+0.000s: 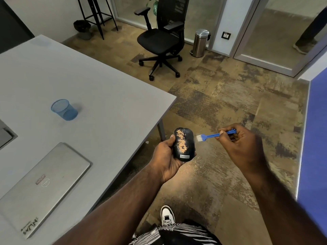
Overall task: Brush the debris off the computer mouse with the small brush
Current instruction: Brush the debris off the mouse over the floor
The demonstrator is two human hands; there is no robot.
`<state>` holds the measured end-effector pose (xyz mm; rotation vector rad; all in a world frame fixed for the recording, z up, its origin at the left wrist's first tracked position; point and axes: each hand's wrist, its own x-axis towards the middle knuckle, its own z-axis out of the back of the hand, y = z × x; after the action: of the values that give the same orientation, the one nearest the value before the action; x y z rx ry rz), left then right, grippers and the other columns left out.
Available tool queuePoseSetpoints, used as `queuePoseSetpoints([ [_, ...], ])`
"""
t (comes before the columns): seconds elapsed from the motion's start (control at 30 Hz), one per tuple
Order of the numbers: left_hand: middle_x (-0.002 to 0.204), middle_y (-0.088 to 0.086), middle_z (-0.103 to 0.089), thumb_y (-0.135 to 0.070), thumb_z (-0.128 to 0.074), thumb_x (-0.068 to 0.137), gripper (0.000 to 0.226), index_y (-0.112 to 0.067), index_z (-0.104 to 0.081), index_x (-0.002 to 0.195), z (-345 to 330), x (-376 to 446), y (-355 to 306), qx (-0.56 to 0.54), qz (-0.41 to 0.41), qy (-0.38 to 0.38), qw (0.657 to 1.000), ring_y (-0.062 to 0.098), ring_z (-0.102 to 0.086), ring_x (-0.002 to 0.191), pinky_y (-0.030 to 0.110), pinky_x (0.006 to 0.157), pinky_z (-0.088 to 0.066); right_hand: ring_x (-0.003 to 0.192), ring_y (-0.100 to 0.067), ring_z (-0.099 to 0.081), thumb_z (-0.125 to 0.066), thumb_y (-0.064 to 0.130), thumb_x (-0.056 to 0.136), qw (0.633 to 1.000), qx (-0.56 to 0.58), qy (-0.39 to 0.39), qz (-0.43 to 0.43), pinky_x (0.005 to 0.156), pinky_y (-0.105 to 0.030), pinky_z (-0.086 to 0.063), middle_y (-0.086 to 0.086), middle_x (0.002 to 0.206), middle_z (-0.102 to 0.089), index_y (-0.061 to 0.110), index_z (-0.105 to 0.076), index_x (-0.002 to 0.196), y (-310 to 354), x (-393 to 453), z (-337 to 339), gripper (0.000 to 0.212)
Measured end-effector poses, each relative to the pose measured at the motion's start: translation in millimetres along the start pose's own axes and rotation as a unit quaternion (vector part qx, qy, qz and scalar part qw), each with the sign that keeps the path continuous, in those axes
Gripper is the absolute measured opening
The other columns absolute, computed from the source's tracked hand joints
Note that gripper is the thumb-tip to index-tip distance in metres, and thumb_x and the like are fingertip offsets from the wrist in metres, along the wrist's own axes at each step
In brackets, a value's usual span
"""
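Observation:
My left hand (165, 157) grips a black computer mouse (184, 144) from below and the side, held over the floor just off the table's corner. Tan debris covers the mouse's top in a streak from front to back. My right hand (238, 142) pinches the handle of a small blue brush (210, 135). The brush's white bristles point left and sit just right of the mouse's upper edge, very close to it or just touching.
A grey table (88, 82) on the left holds a blue mesh cup (64, 109) and a closed silver laptop (42, 186). A black office chair (161, 41) and a steel bin (200, 42) stand further back. A blue partition (315, 156) is at the right.

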<state>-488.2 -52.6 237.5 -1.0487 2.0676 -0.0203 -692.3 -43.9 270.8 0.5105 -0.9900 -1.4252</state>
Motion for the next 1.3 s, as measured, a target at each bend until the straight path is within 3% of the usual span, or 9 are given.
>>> queuePoseSetpoints([
  [0.13, 0.13, 0.025, -0.057, -0.034, -0.035, 0.102, 0.049, -0.004, -0.043, 0.14, 2, 1, -2, -0.011, 0.0, 0.002, 1.0, 0.037, -0.066, 0.094, 0.051, 0.086, -0.056, 0.07, -0.008, -0.073, -0.063, 0.035, 0.085, 0.997, 0.075, -0.005, -0.001, 0.058, -0.021, -0.058, 0.009, 0.074, -0.074, 0.036, -0.068, 0.089, 3, -1, 3, 0.006],
  [0.27, 0.13, 0.024, -0.059, -0.033, -0.033, 0.103, 0.048, -0.003, -0.046, 0.139, -1, 1, -2, -0.016, -0.005, -0.003, 1.0, 0.035, -0.066, 0.104, 0.051, 0.085, -0.055, 0.072, -0.008, -0.074, -0.068, 0.012, 0.088, 0.991, 0.105, 0.072, 0.03, 0.062, -0.022, -0.06, 0.012, 0.086, -0.076, 0.037, -0.068, 0.085, 4, -9, -1, 0.025],
  [0.4, 0.134, 0.023, -0.057, -0.031, -0.032, 0.103, 0.047, -0.003, -0.045, 0.139, -2, 0, -5, -0.029, -0.007, -0.005, 1.0, 0.034, -0.06, 0.118, 0.05, 0.083, -0.056, 0.072, -0.004, -0.073, -0.069, -0.003, 0.087, 0.99, 0.094, 0.101, 0.039, 0.062, -0.019, -0.059, 0.016, 0.085, -0.075, 0.032, -0.069, 0.085, -1, -10, 2, 0.035],
  [0.57, 0.12, 0.02, -0.066, -0.032, -0.033, 0.103, 0.046, -0.003, -0.049, 0.135, -4, 0, -7, -0.029, -0.007, -0.003, 1.0, 0.033, -0.069, 0.096, 0.052, 0.083, -0.055, 0.073, -0.004, -0.073, -0.069, 0.006, 0.088, 0.992, 0.098, 0.061, 0.054, 0.062, -0.015, -0.057, 0.016, 0.089, -0.075, 0.038, -0.067, 0.089, 1, -8, 3, 0.032],
  [0.73, 0.137, 0.025, -0.054, -0.032, -0.031, 0.104, 0.049, -0.002, -0.044, 0.14, -5, 0, -8, -0.024, -0.013, -0.008, 1.0, 0.035, -0.061, 0.109, 0.046, 0.071, -0.059, 0.064, 0.008, -0.066, -0.072, -0.007, 0.083, 0.986, 0.07, 0.125, 0.084, 0.056, -0.004, -0.046, 0.028, 0.083, -0.071, 0.02, -0.07, 0.087, 0, -12, 0, 0.028],
  [0.87, 0.135, 0.024, -0.056, -0.031, -0.031, 0.104, 0.049, -0.001, -0.045, 0.139, -6, 0, -7, -0.028, -0.016, -0.009, 0.999, 0.033, -0.064, 0.107, 0.045, 0.072, -0.058, 0.069, 0.008, -0.068, -0.072, -0.007, 0.082, 0.987, 0.069, 0.105, 0.097, 0.059, -0.005, -0.048, 0.03, 0.085, -0.071, 0.014, -0.072, 0.088, 2, -14, -1, 0.022],
  [1.0, 0.137, 0.026, -0.053, -0.033, -0.031, 0.104, 0.051, 0.001, -0.043, 0.14, -8, 0, -6, -0.026, -0.011, -0.01, 1.0, 0.036, -0.063, 0.103, 0.044, 0.066, -0.06, 0.075, 0.001, -0.071, -0.071, 0.008, 0.081, 0.983, 0.058, 0.121, 0.127, 0.066, -0.014, -0.057, 0.02, 0.082, -0.072, 0.016, -0.073, 0.088, 6, -19, -6, 0.011],
  [1.17, 0.135, 0.023, -0.056, -0.031, -0.032, 0.104, 0.048, -0.002, -0.045, 0.139, -6, 0, -8, -0.041, -0.018, -0.007, 0.999, 0.033, -0.062, 0.112, 0.051, 0.081, -0.056, 0.07, 0.009, -0.069, -0.074, -0.003, 0.082, 0.993, 0.038, 0.054, 0.093, 0.057, -0.006, -0.051, 0.026, 0.078, -0.071, 0.022, -0.07, 0.092, -8, -16, 2, 0.027],
  [1.3, 0.132, 0.022, -0.058, -0.031, -0.032, 0.104, 0.046, -0.004, -0.045, 0.138, -6, -1, -9, -0.058, -0.019, -0.005, 0.998, 0.032, -0.067, 0.097, 0.051, 0.072, -0.06, 0.069, 0.01, -0.068, -0.072, 0.008, 0.085, 0.994, 0.045, 0.02, 0.097, 0.057, -0.004, -0.049, 0.028, 0.081, -0.07, 0.026, -0.068, 0.093, -6, -19, 9, 0.021],
])
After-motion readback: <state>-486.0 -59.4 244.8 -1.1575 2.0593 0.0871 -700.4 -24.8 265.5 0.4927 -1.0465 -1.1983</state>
